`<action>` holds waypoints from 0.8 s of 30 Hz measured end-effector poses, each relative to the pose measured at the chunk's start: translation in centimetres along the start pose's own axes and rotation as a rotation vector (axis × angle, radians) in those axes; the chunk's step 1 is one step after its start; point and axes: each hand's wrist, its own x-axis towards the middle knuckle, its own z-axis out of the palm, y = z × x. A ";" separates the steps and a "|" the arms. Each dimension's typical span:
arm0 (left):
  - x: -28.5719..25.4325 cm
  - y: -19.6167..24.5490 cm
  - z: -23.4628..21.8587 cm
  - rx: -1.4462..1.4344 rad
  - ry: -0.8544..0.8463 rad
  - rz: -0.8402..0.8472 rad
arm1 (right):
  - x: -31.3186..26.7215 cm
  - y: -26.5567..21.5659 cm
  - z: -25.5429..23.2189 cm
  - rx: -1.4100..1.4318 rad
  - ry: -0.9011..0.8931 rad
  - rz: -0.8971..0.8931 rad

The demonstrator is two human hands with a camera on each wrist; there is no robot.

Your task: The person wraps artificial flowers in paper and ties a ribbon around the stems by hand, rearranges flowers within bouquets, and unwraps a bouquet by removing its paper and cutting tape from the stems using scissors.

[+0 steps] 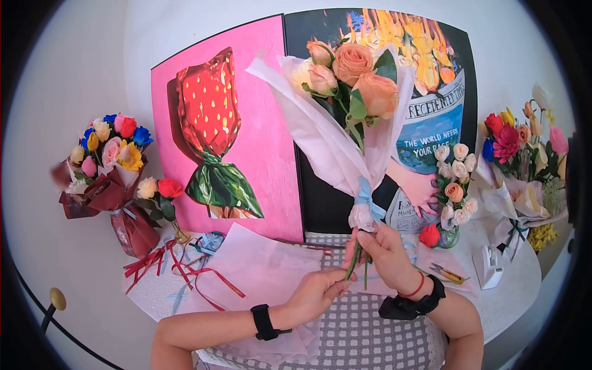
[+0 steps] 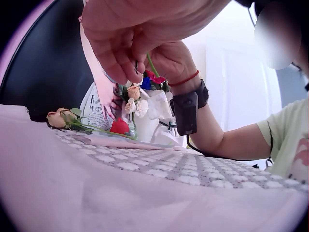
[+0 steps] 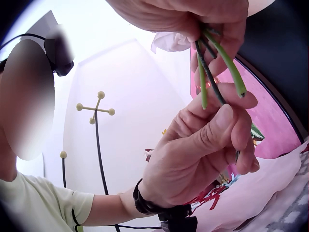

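A bouquet [image 1: 354,92] of peach roses in pale pink wrapping paper [image 1: 320,148] stands upright over the table, a light blue ribbon [image 1: 365,196] tied round its neck. Just below the gathered paper, my right hand [image 1: 390,254] grips the stems. Lower down, my left hand [image 1: 319,288] pinches the lower end of one dark stem [image 3: 210,79] between thumb and fingers. Beside it in the right wrist view, cut green stems [image 3: 231,67] poke down out of the right hand [image 3: 193,14]. The left hand [image 2: 140,29] fills the top of the left wrist view.
Pink paper sheets [image 1: 259,259] and red ribbons [image 1: 206,287] lie at left on the table. Scissors [image 1: 447,273] and a white tape dispenser [image 1: 488,266] are at right. Wrapped bouquets [image 1: 117,185] and vases flank two upright pictures [image 1: 225,123].
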 end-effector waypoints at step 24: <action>-2.7 -2.5 -6.8 0.037 0.035 -0.061 | -0.2 0.8 -0.1 -0.053 -0.431 0.274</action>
